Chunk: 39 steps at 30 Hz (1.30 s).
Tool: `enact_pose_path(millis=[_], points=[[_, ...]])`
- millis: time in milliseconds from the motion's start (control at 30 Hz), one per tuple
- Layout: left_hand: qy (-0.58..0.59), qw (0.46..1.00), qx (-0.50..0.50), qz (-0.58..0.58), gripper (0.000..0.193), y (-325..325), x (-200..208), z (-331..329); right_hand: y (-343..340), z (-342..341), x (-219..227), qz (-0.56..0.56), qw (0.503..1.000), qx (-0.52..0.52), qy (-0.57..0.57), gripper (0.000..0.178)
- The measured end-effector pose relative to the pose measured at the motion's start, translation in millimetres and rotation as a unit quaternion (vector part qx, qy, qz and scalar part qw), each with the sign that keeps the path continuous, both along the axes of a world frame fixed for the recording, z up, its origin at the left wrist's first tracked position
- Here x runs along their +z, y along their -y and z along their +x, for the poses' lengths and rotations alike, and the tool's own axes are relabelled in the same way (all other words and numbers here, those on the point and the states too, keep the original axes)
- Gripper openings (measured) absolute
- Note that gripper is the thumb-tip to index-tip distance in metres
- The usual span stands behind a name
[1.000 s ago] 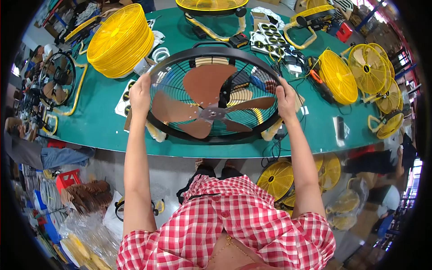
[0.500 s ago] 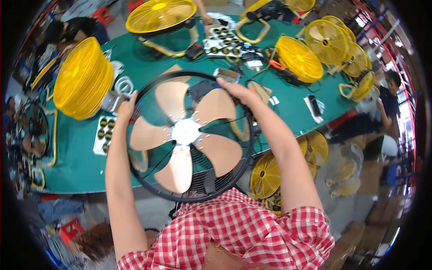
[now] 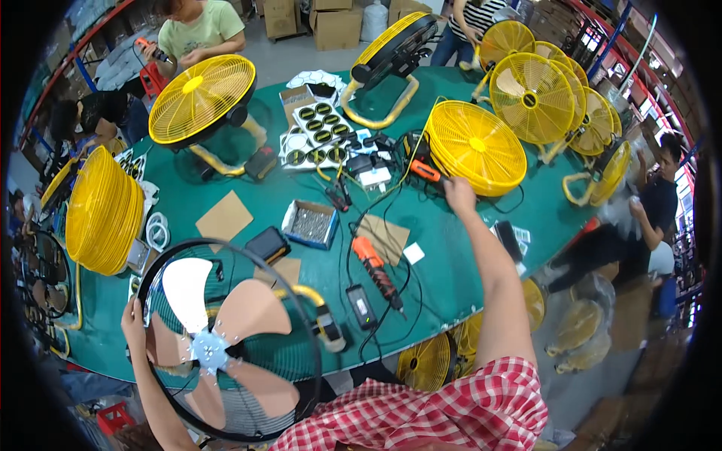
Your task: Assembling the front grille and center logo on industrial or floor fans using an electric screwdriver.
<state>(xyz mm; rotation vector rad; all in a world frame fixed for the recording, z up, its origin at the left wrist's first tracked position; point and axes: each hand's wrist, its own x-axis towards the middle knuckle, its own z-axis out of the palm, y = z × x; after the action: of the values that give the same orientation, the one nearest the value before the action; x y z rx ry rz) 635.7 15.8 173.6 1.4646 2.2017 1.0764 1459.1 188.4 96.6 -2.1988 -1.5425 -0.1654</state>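
Observation:
My left hand (image 3: 134, 329) is closed on the left side of a black fan rim. The fan (image 3: 297, 289) has tan blades, a silver hub and a black wire grille behind them. It stands tilted at the near left table edge, close to my body. My right arm stretches across the table, and my right hand (image 3: 460, 197) is at the near lower rim of a stack of yellow fan grilles (image 3: 489, 146), its fingers curled at the edge and partly hidden. Just left of that hand lies an orange-and-black tool (image 3: 426, 171).
On the green table (image 3: 301, 199) lie an orange power screwdriver (image 3: 374, 267), a box of screws (image 3: 310, 224), a black power adapter (image 3: 361, 307), cables and cardboard pieces. Yellow fans (image 3: 201, 98) and another grille stack (image 3: 101, 214) stand around. Other people work at the far side and right.
My right hand has let go of the black fan rim and reached right to the yellow grilles. The fan has moved down and left, still in my left hand. The view has shifted.

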Motion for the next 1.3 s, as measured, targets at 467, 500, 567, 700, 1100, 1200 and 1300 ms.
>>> enact_pose_path(millis=[467,500,567,700,1100,1200,1300], points=[[-0.11,0.99,0.029,0.079,0.027,42,68,82,-24,115,31,-0.05,0.984,0.028,0.167,0.024],[-0.11,0.991,0.028,0.077,0.027,40,76,93,-15,113,43,0.009,0.982,0.087,0.168,0.026],[-0.051,0.99,0.003,0.129,0.025,34,89,118,4,99,80,0.02,0.988,0.079,0.134,0.027],[0.051,0.984,-0.098,0.139,0.025,20,109,161,55,70,190,0.243,0.966,0.085,-0.023,0.025],[0.506,0.819,-0.247,0.114,0.059,12,141,250,186,-120,287,0.241,0.458,0.171,-0.838,0.028],[0.713,0.588,-0.37,0.092,0.067,34,150,249,192,-187,276,0.213,0.394,0.148,-0.882,0.031],[0.771,0.477,-0.395,0.147,0.065,63,153,237,194,-246,265,0.211,0.314,0.139,-0.915,0.033]])
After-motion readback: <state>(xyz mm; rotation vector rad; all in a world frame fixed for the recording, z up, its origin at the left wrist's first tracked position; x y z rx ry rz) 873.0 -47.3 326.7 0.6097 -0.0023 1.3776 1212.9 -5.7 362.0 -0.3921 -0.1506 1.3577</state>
